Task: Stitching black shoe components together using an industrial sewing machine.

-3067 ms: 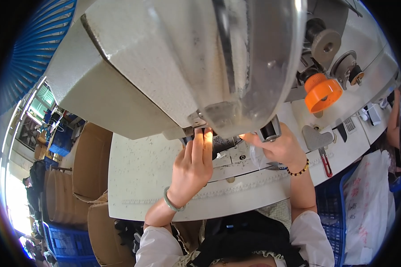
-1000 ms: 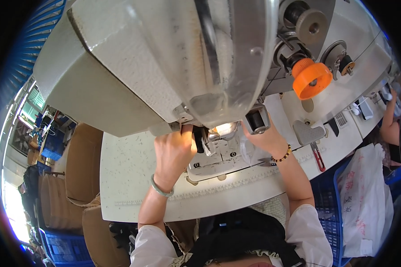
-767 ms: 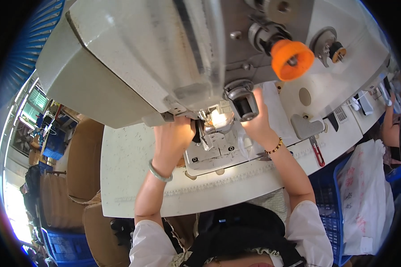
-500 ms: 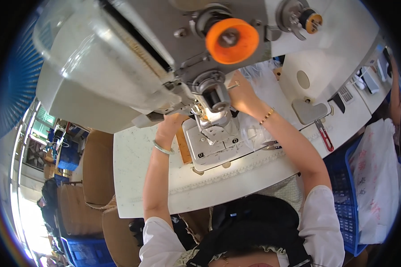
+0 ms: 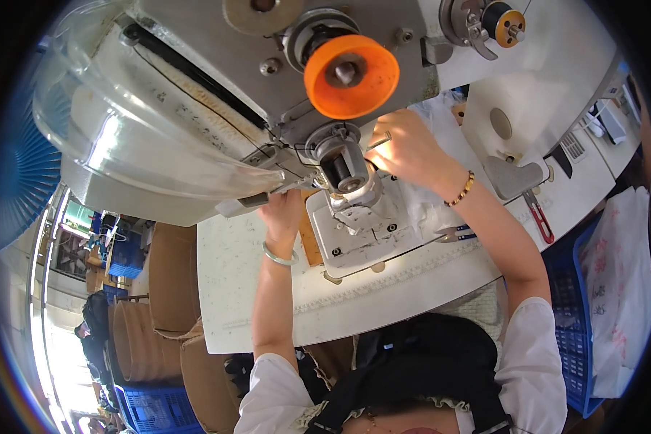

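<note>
I sit at an industrial sewing machine [image 5: 405, 65] with both arms reaching in around its head. My right hand [image 5: 410, 150] is beside the presser mechanism, right of the dark round knob [image 5: 342, 172]. Its fingers are curled in, and a small dark thing shows by the fingertips, too little of it to name. My left hand [image 5: 282, 215] reaches up under the left side of the machine head, whose lower edge hides its fingers. Below and between the hands is the white machine bed plate [image 5: 354, 242]. Thin clear plastic [image 5: 430, 210] lies by my right wrist.
An orange cup-shaped part [image 5: 351, 76] juts from the machine front. Scissors [image 5: 456, 233] and red-handled thread snips [image 5: 540, 219] lie on the white table [image 5: 246, 289]. To the right stands a blue crate [image 5: 568, 318] with a white bag [image 5: 615, 289]; cardboard boxes [image 5: 170, 282] stand left.
The whole view has shifted slightly. My right hand shows more fully now, its curled fingers drawn out from behind the machine head. My left hand stays by the machine's left side.
</note>
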### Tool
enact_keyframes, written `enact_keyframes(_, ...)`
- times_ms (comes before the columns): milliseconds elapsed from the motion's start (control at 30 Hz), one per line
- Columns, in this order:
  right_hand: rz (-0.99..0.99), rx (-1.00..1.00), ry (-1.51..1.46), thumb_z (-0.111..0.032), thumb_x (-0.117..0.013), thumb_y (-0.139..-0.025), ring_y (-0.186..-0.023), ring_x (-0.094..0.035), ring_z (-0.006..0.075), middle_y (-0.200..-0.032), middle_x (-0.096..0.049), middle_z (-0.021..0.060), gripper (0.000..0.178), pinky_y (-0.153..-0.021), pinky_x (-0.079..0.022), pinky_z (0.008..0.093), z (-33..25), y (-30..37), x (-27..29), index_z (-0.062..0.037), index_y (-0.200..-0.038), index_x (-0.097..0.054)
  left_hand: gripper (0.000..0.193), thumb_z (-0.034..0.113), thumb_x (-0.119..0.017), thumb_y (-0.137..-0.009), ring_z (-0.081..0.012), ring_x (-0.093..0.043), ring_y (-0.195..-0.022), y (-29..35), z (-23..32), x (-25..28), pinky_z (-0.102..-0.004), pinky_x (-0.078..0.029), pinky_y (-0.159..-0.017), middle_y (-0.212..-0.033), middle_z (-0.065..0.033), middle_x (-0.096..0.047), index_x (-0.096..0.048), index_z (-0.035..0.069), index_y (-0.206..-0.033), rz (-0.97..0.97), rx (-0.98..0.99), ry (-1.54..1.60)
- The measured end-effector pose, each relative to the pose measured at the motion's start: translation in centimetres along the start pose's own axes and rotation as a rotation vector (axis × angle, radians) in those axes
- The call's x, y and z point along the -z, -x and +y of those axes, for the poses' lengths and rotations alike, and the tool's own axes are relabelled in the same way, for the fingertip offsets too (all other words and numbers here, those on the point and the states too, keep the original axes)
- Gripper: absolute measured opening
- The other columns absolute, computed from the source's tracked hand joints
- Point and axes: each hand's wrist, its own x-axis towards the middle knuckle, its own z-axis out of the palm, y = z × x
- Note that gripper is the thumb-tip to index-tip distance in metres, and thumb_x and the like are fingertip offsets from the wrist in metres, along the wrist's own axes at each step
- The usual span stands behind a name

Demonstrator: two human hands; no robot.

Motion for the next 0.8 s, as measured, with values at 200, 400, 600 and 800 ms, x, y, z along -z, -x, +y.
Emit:
enact_keyframes(200, -0.077, -0.103, -0.220, -0.001, -0.061, -0.066, -0.089, -0.056, 0.0193, -0.089, -0.063, 0.0037, 0.023, -0.084, -0.045, 0.0314, -0.8, 0.1, 1.6, -0.0052, -0.088, -0.068, 0.026, -0.012, -0.060, -0.057, -0.0227, -0.059, -0.059, 0.0, 3.5, 1.6, -0.0266, -0.046, -0.054, -0.073, -0.0094, -0.062, -0.066, 0.003, -0.079, -0.078, -0.265, -0.254)
enact_keyframes(400, 0.052, -0.117, -0.237, -0.002, -0.061, -0.069, -0.102, -0.056, 0.0199, -0.095, -0.064, 0.0033, 0.023, -0.085, -0.047, 0.0332, -1.1, 0.4, 1.0, -0.0078, -0.090, -0.068, 0.034, -0.008, -0.058, -0.054, -0.0219, -0.064, -0.072, -0.5, 4.9, 2.1, -0.0295, -0.052, -0.066, -0.085, -0.0075, -0.066, -0.068, 0.005, -0.083, -0.213, -0.329, -0.175)
enact_keyframes(600, 0.064, -0.101, -0.288, 0.002, -0.058, -0.067, -0.095, -0.060, 0.0241, -0.091, -0.064, 0.0036, 0.027, -0.083, -0.049, 0.0343, -2.1, 1.1, 1.2, -0.0100, -0.090, -0.066, 0.030, -0.010, -0.058, -0.062, -0.0272, -0.065, -0.081, -0.4, 6.0, 2.8, -0.0339, -0.055, -0.075, -0.084, -0.0095, -0.064, -0.066, 0.002, -0.088, -0.259, -0.400, -0.124)
enact_keyframes(800, 0.051, -0.131, -0.326, 0.005, -0.056, -0.066, -0.098, -0.058, 0.0260, -0.088, -0.062, 0.0034, 0.029, -0.084, -0.048, 0.0352, -3.0, 1.5, 1.9, -0.0083, -0.091, -0.063, 0.040, -0.013, -0.054, -0.055, -0.0260, -0.066, -0.080, 0.2, 6.2, 3.2, -0.0335, -0.057, -0.074, -0.086, -0.0095, -0.063, -0.066, 0.000, -0.091, -0.297, -0.428, -0.090)
